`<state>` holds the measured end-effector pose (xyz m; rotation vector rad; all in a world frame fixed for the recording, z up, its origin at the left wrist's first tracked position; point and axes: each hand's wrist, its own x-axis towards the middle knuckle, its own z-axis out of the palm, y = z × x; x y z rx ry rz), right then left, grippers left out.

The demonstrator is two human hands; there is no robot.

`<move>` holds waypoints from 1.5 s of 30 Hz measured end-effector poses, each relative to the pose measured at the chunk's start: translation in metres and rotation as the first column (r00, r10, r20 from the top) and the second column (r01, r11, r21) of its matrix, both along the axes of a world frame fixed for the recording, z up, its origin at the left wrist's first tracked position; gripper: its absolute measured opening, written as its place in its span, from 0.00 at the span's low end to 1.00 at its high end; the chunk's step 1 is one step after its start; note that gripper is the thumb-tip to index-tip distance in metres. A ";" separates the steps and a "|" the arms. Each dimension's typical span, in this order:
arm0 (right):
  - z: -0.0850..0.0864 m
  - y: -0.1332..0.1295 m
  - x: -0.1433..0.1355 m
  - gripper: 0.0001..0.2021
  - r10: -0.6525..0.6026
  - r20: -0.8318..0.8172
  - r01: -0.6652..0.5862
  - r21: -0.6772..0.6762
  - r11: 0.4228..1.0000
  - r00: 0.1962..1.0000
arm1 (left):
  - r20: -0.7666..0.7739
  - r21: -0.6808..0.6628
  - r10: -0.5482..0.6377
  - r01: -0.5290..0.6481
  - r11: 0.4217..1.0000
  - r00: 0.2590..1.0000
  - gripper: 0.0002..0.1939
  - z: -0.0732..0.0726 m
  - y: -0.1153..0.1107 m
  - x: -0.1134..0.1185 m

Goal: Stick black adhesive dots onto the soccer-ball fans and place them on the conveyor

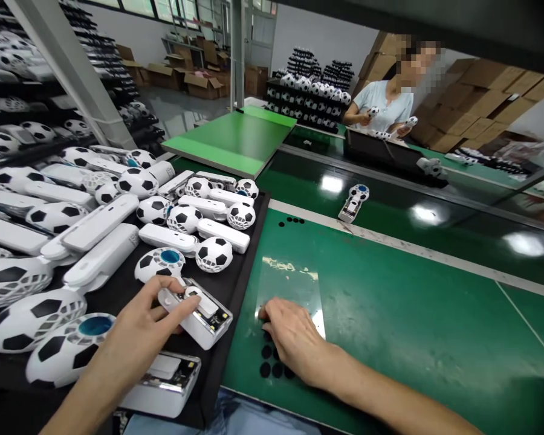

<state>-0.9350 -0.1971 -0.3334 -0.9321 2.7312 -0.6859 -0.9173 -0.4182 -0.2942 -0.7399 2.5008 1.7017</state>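
My left hand [152,320] is closed around the white handle of a football-patterned handheld fan [206,323], above the black tray. A see-through cover on the handle shows electronics inside. My right hand [294,338] rests on a clear sheet [290,278] on the green bench, fingers curled and pinched at its left edge. Whatever is between those fingertips is hidden. Black round pads [266,368] sit in rows on the sheet beside and partly under my right hand. Below my left wrist lies another fan handle [167,383] with a similar cover.
The black tray [242,272] on the left holds many football-patterned fans [213,254]. A single fan [355,202] lies on the dark conveyor [403,211]. Beyond is a green board [231,142]. Across the line, a person [385,103] holds fans. Cardboard boxes [471,96] are stacked behind.
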 end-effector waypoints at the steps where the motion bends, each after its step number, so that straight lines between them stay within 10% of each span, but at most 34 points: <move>1: -0.002 0.002 -0.002 0.08 -0.039 0.059 0.044 -0.093 0.995 0.997 | -0.024 0.032 0.037 -0.037 0.999 0.999 0.15 0.002 -0.002 0.000; 5: -0.001 0.011 -0.018 0.08 -0.122 0.358 0.254 -0.350 0.902 0.926 | -0.362 0.082 0.170 -0.150 0.985 0.917 0.26 0.016 -0.009 -0.001; 8: 0.008 0.017 -0.028 0.06 -0.021 0.542 0.340 -0.496 0.799 0.840 | -0.321 0.291 0.177 -0.081 0.953 0.931 0.36 0.031 -0.006 -0.008; 12: 0.026 0.026 -0.034 0.06 0.125 0.680 0.495 -0.635 0.593 0.723 | 0.063 0.758 -0.112 0.025 0.652 0.992 0.34 0.040 0.019 -0.021; 19: 0.066 0.041 -0.033 0.07 0.074 0.628 0.552 -0.728 0.406 0.775 | 0.216 0.954 -0.251 -0.149 0.261 0.944 0.18 0.021 0.067 -0.036; 23: 0.076 0.037 -0.035 0.10 0.072 0.670 0.601 -0.703 0.380 0.739 | 0.098 0.942 -0.309 0.012 0.336 0.946 0.28 0.012 0.078 -0.032; 27: 0.078 0.029 -0.031 0.07 0.061 0.629 0.551 -0.721 0.420 0.775 | -0.060 0.813 -0.342 0.244 0.529 0.938 0.29 0.004 0.084 -0.026; 31: 0.079 0.024 -0.024 0.05 -0.098 0.492 0.454 -0.687 0.567 0.865 | -0.193 0.567 -0.375 0.415 0.711 0.907 0.22 0.000 0.090 -0.025; 36: 0.076 0.023 -0.014 0.08 -0.228 0.192 0.298 -0.586 0.754 0.955 | -0.227 0.524 -0.380 0.442 0.728 0.897 0.31 -0.002 0.095 -0.021; 45: 0.073 0.022 0.000 0.08 -0.228 -0.085 0.167 -0.452 0.876 0.970 | -0.208 0.438 -0.402 0.452 0.777 0.892 0.37 0.010 0.097 -0.019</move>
